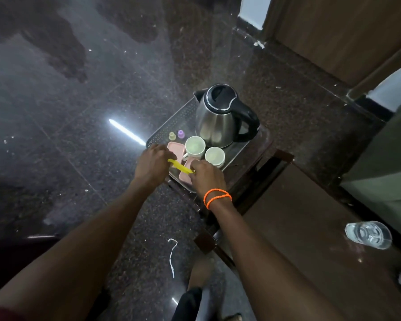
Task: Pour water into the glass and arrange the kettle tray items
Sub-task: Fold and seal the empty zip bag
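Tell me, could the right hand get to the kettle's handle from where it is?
Probably yes. The right hand is on the tray, busy with the yellow strip; the kettle handle faces right, unobstructed, though two cups stand between.

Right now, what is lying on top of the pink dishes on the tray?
A yellow strip lies across the pink dishes, held at its ends by the left hand and right hand. The hands cover anything else there.

The kettle is silver steel with a black lid, handle and base. Two cups are white, pale green inside. A yellow strip crosses pink dishes at the near edge of the grey, dot-patterned tray. Nearby stand a purple piece and a yellowish one. An orange braided band circles the right wrist. The floor is dark speckled stone; the glass is clear.
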